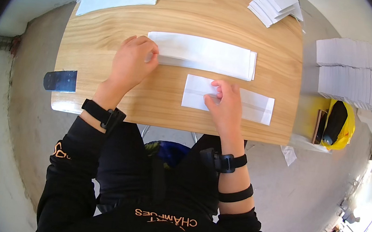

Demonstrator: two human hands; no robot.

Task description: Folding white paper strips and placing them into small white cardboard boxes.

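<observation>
Left hand (pixel 132 62) presses long folded sheet (pixel 205 55); right hand (pixel 225 103) flat on small sheet (pixel 255 106).

On the tabletop (pixel 180 14), long folded sheet (pixel 205 55) lies behind small sheet (pixel 253 106), left hand (pixel 129 64) on long sheet's left end, right hand (pixel 225 104) on small sheet, paper stacks (pixel 273 3) at far edge.

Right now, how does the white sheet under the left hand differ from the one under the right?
The long white sheet under the left hand is longer and lies farther from the person; the short white sheet under the right hand is shorter and sits near the table edge. The left hand rests on the long sheet's end, the right near the short sheet's middle. Both are white, flat and lie lengthwise.
</observation>
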